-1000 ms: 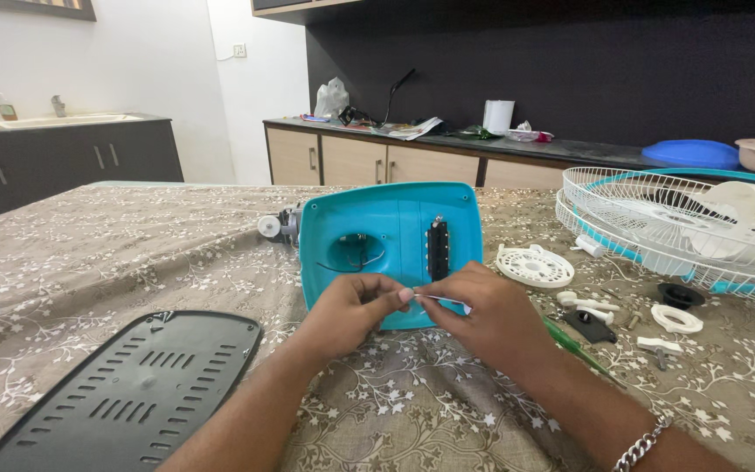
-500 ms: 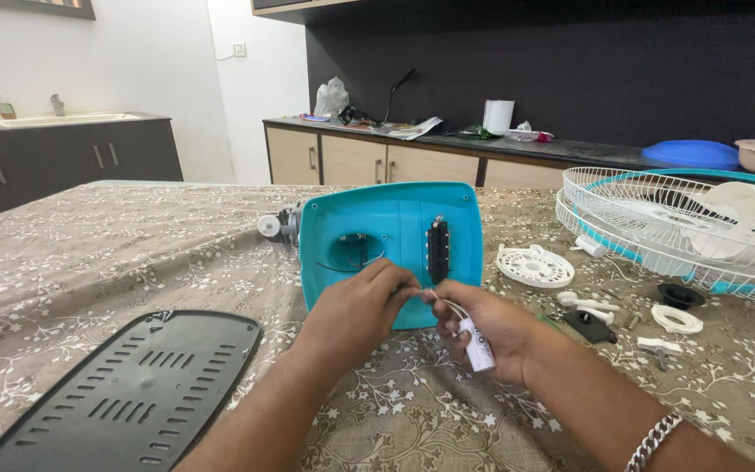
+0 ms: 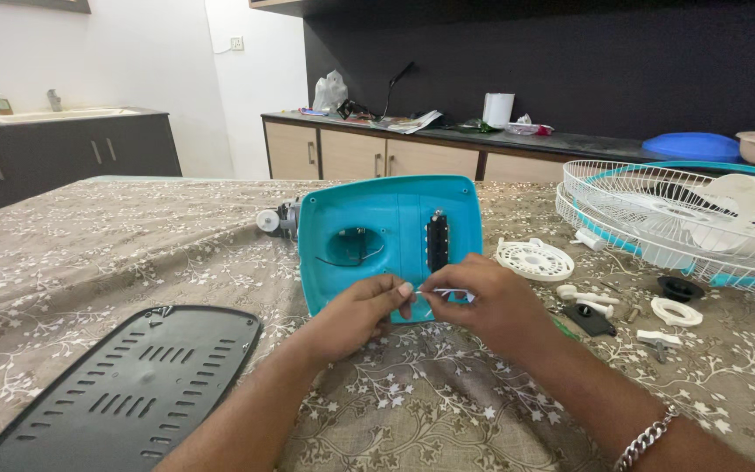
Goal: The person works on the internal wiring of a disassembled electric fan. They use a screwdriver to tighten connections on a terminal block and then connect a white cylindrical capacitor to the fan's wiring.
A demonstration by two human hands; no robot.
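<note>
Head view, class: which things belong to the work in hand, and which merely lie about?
In hand: left hand, right hand, thin white wire, teal fan base.
Lying about: black vented plate, white fan guard, round white disc.

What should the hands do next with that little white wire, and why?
Probably guide the thin white wire toward the blue fan base. Both the left hand and right hand pinch it just in front of the base, whose round hole shows wires inside.
</note>
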